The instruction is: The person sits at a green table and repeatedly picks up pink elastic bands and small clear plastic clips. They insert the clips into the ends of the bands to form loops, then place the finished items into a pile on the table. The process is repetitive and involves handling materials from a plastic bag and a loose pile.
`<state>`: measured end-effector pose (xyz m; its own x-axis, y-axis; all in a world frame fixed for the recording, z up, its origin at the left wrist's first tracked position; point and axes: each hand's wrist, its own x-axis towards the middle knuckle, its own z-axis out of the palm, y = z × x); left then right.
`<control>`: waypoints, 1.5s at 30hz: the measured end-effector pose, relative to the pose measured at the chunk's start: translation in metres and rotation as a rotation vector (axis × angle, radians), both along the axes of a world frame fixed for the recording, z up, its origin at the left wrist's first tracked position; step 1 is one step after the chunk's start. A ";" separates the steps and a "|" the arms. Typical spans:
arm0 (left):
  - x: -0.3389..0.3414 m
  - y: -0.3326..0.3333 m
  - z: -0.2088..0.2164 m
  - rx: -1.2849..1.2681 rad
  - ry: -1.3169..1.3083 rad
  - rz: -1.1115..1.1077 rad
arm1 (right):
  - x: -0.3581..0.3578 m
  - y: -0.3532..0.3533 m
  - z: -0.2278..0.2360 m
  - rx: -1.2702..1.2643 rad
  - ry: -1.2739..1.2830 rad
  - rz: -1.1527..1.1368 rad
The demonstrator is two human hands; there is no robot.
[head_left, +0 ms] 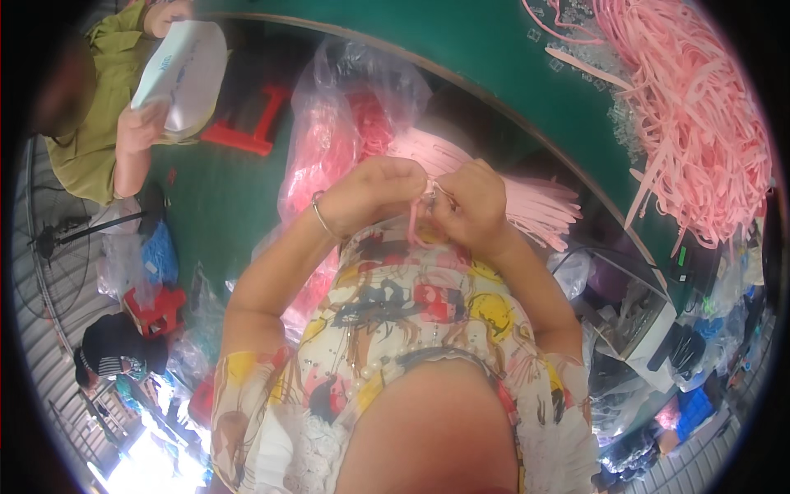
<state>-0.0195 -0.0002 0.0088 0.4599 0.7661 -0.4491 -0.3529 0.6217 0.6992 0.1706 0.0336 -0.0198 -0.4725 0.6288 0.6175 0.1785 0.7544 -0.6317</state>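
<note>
Close in front of my chest, my left hand (380, 191) and my right hand (476, 204) meet with fingers pinched. Between them is a narrow pink strap (414, 224), its loose end curling down below the fingertips. Something small and shiny sits by the strap at my right fingers, too small to name. Just beyond my hands lies a bundle of flat pink straps (535, 204), fanned out to the right across my lap. My fingers hide part of the strap.
A large heap of pink straps (699, 115) lies on the green table (485, 41), beside scattered clear plastic pieces (621, 123). Plastic bags (317, 156) with pink and red contents stand beyond my left arm. A red stool (255, 132) and a person holding a white bag (183, 82) are at far left.
</note>
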 end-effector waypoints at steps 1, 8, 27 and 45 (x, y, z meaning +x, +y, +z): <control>0.000 0.001 0.004 0.024 0.046 -0.012 | 0.001 -0.001 0.002 -0.130 0.028 0.002; 0.018 0.006 0.040 0.416 0.456 0.024 | 0.023 0.015 0.028 -0.746 -0.046 0.340; 0.057 -0.005 -0.083 -0.243 -0.906 0.012 | 0.028 -0.001 0.077 -1.034 0.652 0.192; -0.058 0.011 -0.137 -0.007 -0.794 0.983 | 0.100 0.005 0.046 -0.910 0.862 0.178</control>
<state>-0.0778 0.0109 -0.1284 -0.1567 0.9357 -0.3162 -0.9871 -0.1379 0.0809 0.2705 0.0383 0.0263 -0.2546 0.9561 0.1451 -0.6073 -0.0413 -0.7934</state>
